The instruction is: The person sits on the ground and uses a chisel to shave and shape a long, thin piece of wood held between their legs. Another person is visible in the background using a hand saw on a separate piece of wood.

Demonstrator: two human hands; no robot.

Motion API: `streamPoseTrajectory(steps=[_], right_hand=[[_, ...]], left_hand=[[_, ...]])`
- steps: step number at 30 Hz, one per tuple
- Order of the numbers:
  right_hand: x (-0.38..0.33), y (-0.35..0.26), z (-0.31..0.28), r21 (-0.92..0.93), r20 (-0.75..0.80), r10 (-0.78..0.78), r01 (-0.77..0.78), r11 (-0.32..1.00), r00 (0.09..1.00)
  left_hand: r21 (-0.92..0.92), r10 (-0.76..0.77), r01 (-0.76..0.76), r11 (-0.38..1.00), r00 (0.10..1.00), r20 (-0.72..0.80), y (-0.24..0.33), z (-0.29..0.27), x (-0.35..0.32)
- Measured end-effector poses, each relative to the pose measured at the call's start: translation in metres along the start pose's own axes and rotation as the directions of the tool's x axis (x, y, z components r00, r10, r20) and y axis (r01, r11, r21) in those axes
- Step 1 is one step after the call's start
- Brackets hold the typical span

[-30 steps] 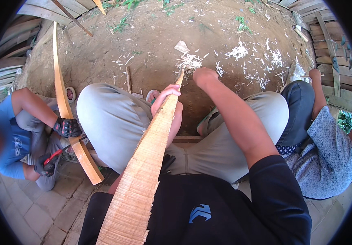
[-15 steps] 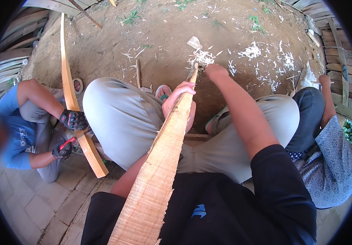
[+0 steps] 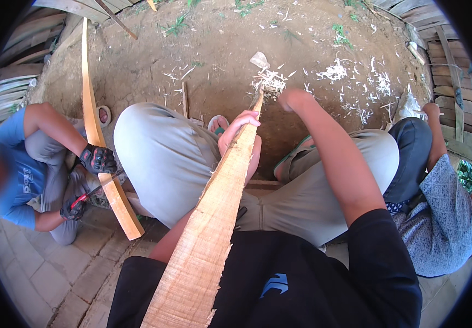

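Pale wood shavings (image 3: 351,76) are lying scattered across the bare dirt ground (image 3: 219,49) ahead of you.

The wooden stave (image 3: 214,218) I hold is pale tan with fine cross-grain ripples. My trousers (image 3: 164,164) are light grey, my shirt (image 3: 279,284) black with a small blue mark. Far off, white shavings (image 3: 356,87) speckle brown dirt (image 3: 214,49). On the left, a person's shirt (image 3: 22,180) is blue, their gloves (image 3: 98,158) black.
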State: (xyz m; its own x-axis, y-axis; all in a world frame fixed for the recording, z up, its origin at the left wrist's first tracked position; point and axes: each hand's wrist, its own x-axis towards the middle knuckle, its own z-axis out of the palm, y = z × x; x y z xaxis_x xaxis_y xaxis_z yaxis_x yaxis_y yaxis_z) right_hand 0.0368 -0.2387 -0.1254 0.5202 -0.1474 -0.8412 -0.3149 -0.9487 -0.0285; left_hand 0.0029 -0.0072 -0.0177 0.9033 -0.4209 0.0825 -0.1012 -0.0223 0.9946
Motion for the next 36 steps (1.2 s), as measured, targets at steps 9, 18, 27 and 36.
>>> streamPoseTrajectory(steps=[9,18,27,36], right_hand=[[-0.03,-0.025,-0.01,0.159,-0.057,0.183,-0.172,0.972,0.981],[-0.015,-0.028,-0.005,0.26,-0.048,0.271,-0.25,0.933,0.961],[-0.019,-0.033,-0.004,0.305,-0.054,0.308,-0.278,0.911,0.95],[-0.005,-0.033,0.005,0.326,-0.083,0.327,-0.284,0.902,0.942]], left_hand=[[0.07,-0.006,0.006,0.998,1.0,0.004,0.002,-0.003,0.0],[-0.014,0.012,-0.011,1.0,0.995,0.095,-0.024,-0.013,0.0],[0.059,0.012,-0.02,0.998,0.99,0.144,-0.041,-0.02,-0.001],[0.085,-0.092,0.081,0.993,0.986,0.14,-0.014,-0.014,0.001]])
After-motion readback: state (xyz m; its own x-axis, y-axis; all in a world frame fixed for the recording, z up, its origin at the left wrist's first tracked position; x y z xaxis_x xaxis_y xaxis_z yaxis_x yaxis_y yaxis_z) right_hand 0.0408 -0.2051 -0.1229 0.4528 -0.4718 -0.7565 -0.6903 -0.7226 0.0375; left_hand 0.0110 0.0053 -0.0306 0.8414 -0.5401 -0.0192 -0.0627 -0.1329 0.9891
